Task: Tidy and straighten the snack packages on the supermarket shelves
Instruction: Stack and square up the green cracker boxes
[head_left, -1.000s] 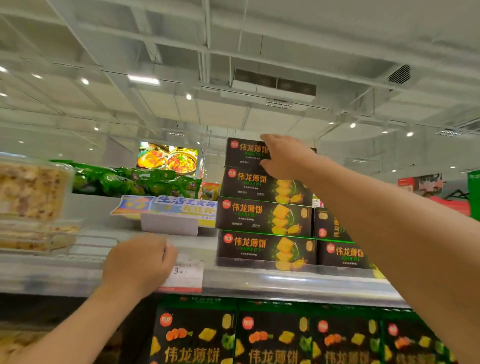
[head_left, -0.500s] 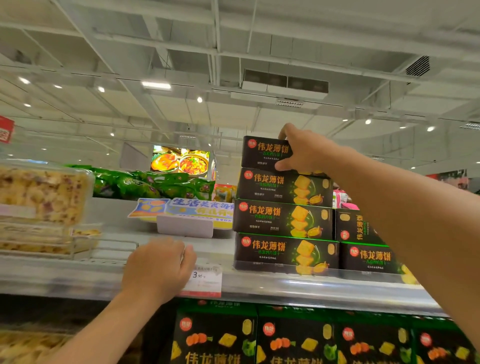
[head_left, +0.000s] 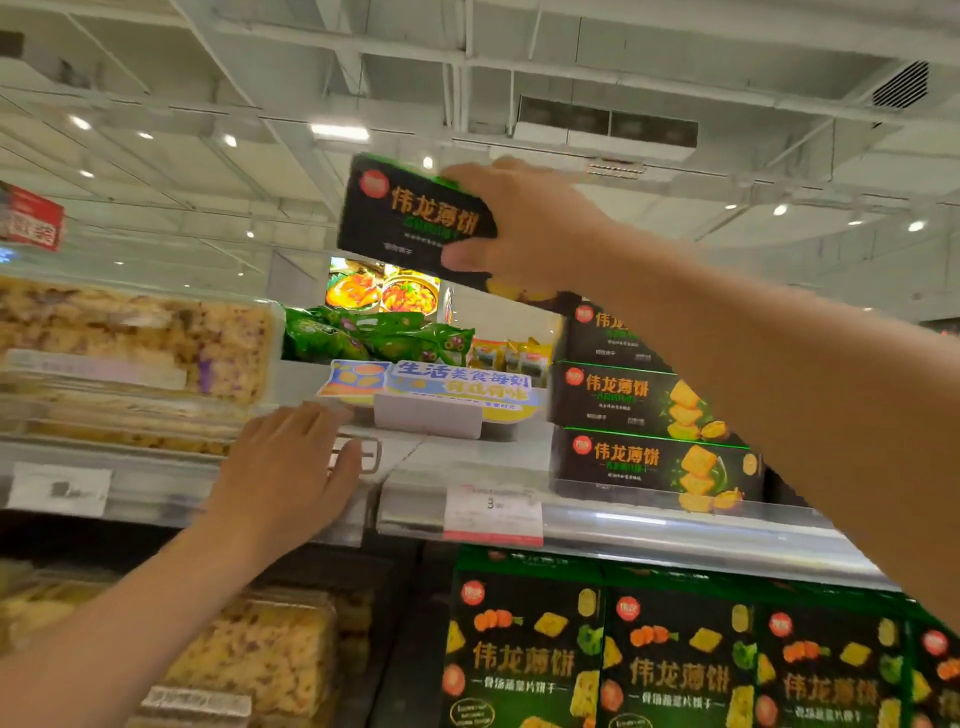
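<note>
My right hand (head_left: 524, 228) grips a black cracker box (head_left: 410, 218) with orange lettering, held in the air up and to the left of the stack it matches. That stack of black cracker boxes (head_left: 639, 431) stands three high on the top shelf (head_left: 675, 525) at the right. My left hand (head_left: 291, 467) lies with fingers spread at the shelf's front edge, to the left of a price tag (head_left: 493, 514).
Clear tubs of puffed snack bars (head_left: 130, 343) fill the top shelf's left end. Green bags (head_left: 374, 338) and a blue promo sign (head_left: 431, 389) sit behind the bare middle part. Upright cracker boxes (head_left: 675, 665) line the lower shelf.
My right hand has lifted the top box off the stack and carried it up and to the left. My left hand's fingers have spread out on the shelf edge.
</note>
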